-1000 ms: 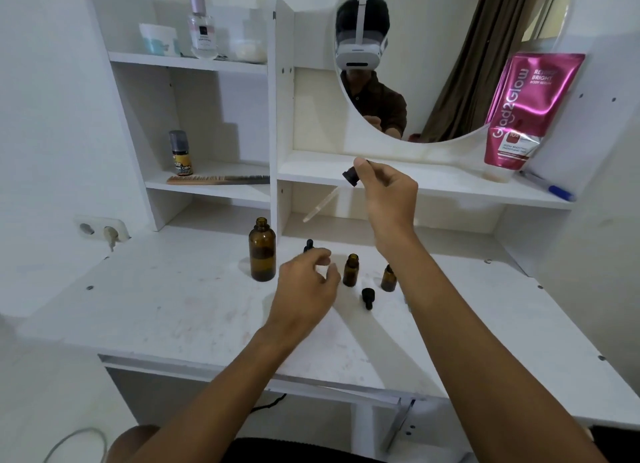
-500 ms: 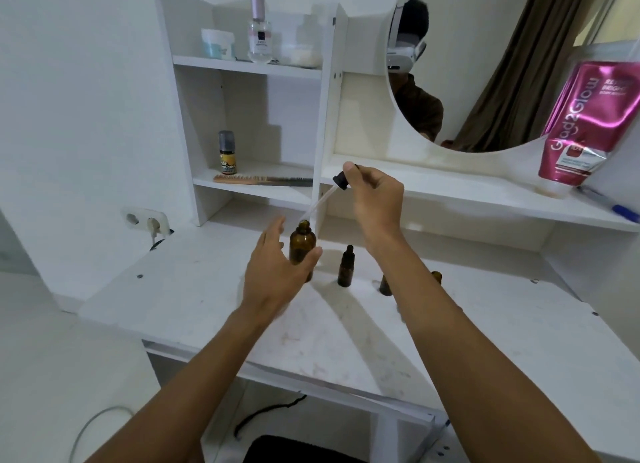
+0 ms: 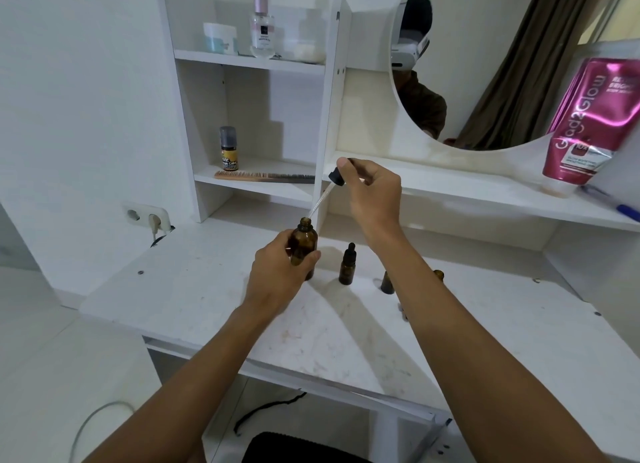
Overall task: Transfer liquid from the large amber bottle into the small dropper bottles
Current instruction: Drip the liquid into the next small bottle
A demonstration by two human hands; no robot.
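Observation:
The large amber bottle stands uncapped on the white desk, and my left hand is wrapped around its body. My right hand pinches the black bulb of a glass dropper, which slants down with its tip right at the bottle's mouth. To the right stands a small capped dropper bottle. Two more small amber bottles show partly behind my right forearm.
White shelves rise behind the desk: a comb and a small yellow-labelled bottle on the lower left shelf, jars and a perfume bottle above. A round mirror, a pink tube and a blue pen are at the right.
My left hand moved from the small bottles to the large amber bottle and closed on it. My right hand brought the dropper's tip down to the bottle's mouth. The camera swung left.

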